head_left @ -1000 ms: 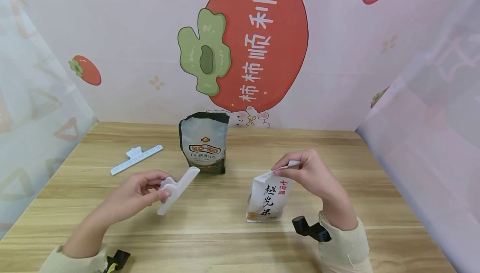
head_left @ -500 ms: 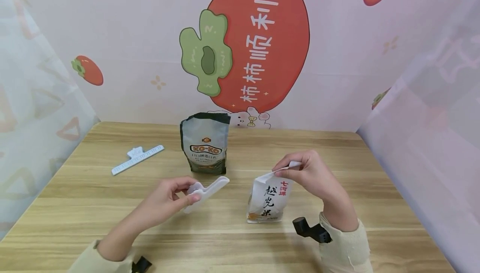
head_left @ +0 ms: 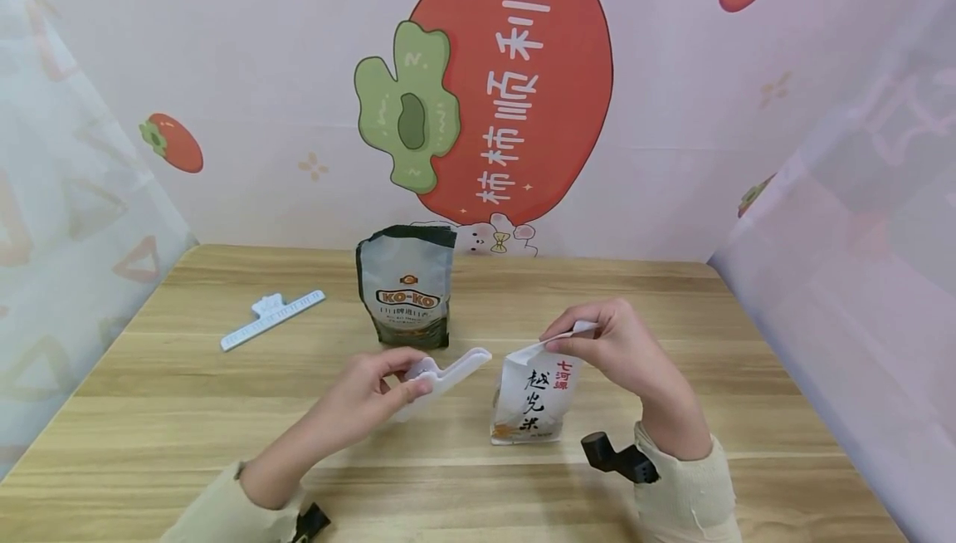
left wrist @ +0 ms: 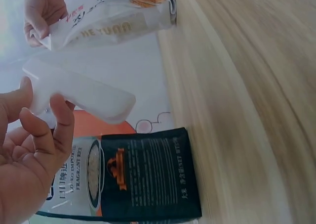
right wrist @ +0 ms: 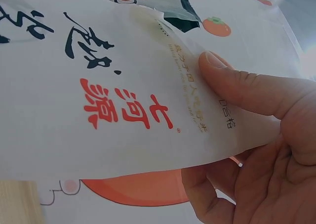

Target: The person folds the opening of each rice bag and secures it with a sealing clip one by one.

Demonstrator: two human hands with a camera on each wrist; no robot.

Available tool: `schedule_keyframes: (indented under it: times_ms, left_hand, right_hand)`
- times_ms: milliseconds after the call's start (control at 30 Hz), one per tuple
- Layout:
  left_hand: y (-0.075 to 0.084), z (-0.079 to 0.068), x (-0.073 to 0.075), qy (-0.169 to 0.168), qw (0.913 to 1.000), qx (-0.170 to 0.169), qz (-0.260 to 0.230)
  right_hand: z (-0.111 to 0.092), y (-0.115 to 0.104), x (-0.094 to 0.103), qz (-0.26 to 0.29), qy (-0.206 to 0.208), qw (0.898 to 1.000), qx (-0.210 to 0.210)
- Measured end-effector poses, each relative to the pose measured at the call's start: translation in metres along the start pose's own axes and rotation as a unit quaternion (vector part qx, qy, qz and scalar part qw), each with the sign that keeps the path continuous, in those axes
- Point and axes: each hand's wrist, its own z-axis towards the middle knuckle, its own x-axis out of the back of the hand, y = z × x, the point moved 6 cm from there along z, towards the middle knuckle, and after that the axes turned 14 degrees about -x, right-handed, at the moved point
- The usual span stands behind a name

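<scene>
My left hand (head_left: pixel 378 393) pinches a white plastic bag clip (head_left: pixel 457 370) between thumb and fingers, its long bar pointing toward the small white rice bag (head_left: pixel 532 398). My right hand (head_left: pixel 616 348) grips the top edge of that bag, which stands upright on the table with its top folded over. In the right wrist view the thumb presses on the printed front of the rice bag (right wrist: pixel 133 95) while the fingers lie behind it. The left wrist view has the clip (left wrist: pixel 81 90) apart from the bag, a short way off its top.
Behind the left hand stands a larger green and silver KO-KO rice bag (head_left: pixel 407 286). A light blue bag clip (head_left: pixel 272 319) lies at the left on the wooden table (head_left: pixel 635 294). A printed cloth (head_left: pixel 284 70) hangs behind the table.
My left hand has carried the white clip rightward, from left of the KO-KO bag to close beside the small rice bag, and the clip has turned. The right hand and its bag have stayed put.
</scene>
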Motion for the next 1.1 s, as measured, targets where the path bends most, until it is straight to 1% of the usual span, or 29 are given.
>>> schedule_keyframes:
  times_ms: [100, 233, 267, 433, 600, 667, 833, 1033, 1100]
  left_hand:
    - [0.004, 0.003, -0.003, 0.003, 0.9999, 0.0, 0.012]
    - [0.006, 0.008, -0.008, 0.012, 0.9998, 0.002, 0.013]
    - [0.006, 0.009, -0.009, 0.018, 0.9997, 0.005, 0.014]
    - [0.009, 0.012, -0.012, 0.046, 0.9986, -0.001, 0.025]
    - [0.015, 0.015, -0.014, 0.084, 0.9957, -0.009, 0.039]
    - [0.017, 0.016, -0.014, 0.093, 0.9946, -0.013, 0.045]
    - [0.022, 0.016, -0.018, 0.086, 0.994, -0.025, 0.063]
    - [0.024, 0.017, -0.021, 0.079, 0.9942, -0.028, 0.068]
    - [0.025, 0.017, -0.022, 0.08, 0.9939, -0.035, 0.067]
  right_hand:
    - [0.0, -0.001, 0.0, 0.0, -0.002, 1.0, 0.0]
    - [-0.002, -0.001, 0.0, 0.001, -0.002, 1.0, -0.001]
    - [-0.002, -0.001, 0.0, 0.0, -0.002, 1.0, -0.001]
    - [-0.003, -0.002, 0.001, -0.005, 0.002, 1.0, -0.005]
    - [-0.003, -0.004, 0.001, -0.006, 0.001, 1.0, 0.006]
    - [-0.002, -0.004, 0.0, -0.006, 0.001, 1.0, 0.009]
    - [-0.002, -0.003, 0.0, -0.003, 0.003, 1.0, 0.01]
    - [-0.002, -0.003, 0.0, 0.002, -0.002, 1.0, 0.006]
    - [-0.002, -0.004, 0.0, 0.002, -0.003, 1.0, 0.008]
